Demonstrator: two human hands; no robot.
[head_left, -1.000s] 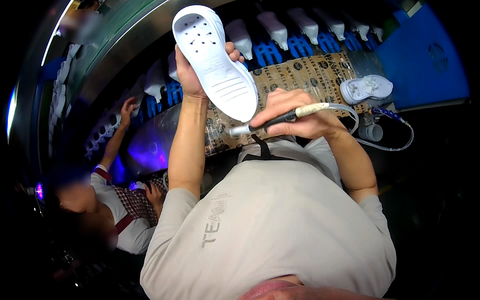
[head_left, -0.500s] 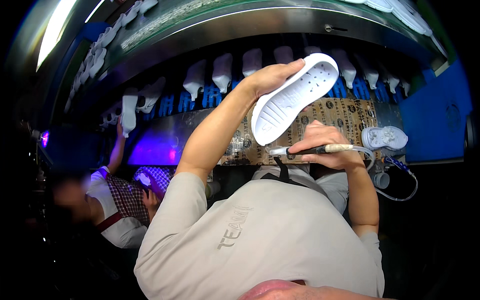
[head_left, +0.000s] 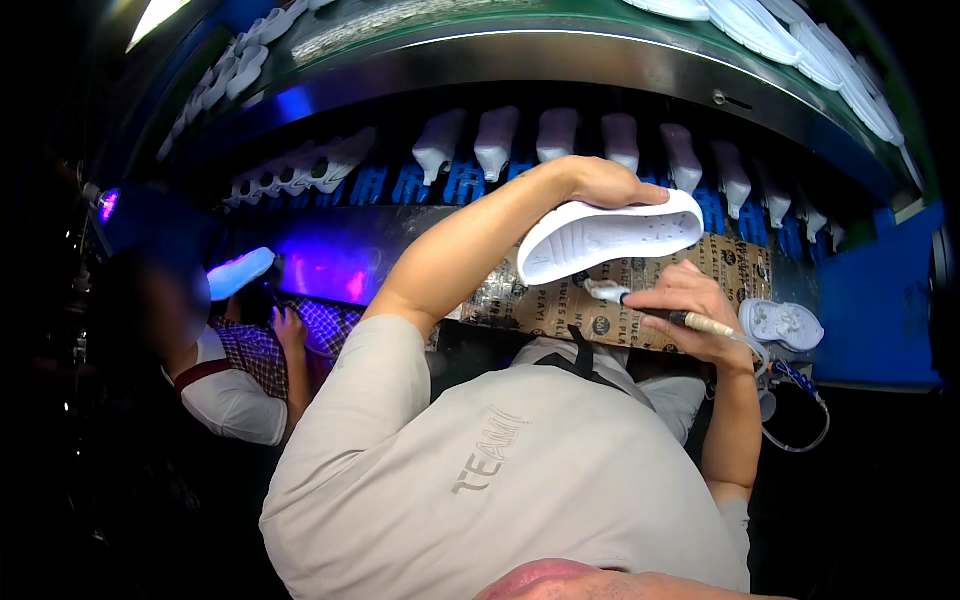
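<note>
A white shoe sole [head_left: 600,243] is gripped at its far edge by my left hand [head_left: 615,184], its ribbed, hole-dotted hollow face turned toward me. In my right hand [head_left: 700,305] is a glue brush [head_left: 610,292] with a dark and pale handle and a clear tube at its back end. Its whitish tip points left, just below the sole and apart from it. A second white sole [head_left: 783,325] lies on the bench to the right of my right hand.
Brown printed cardboard [head_left: 735,265] covers the bench. Behind it, several white shoe lasts [head_left: 497,142] stand on blue holders. Above runs a metal-edged conveyor [head_left: 420,70] with white soles. At left sits a co-worker [head_left: 245,380] near violet light. A blue panel [head_left: 880,310] stands right.
The sole in my left hand has tilted flatter, turned more level and shifted right. My right hand has moved right with the brush. The co-worker's sole has come lower.
</note>
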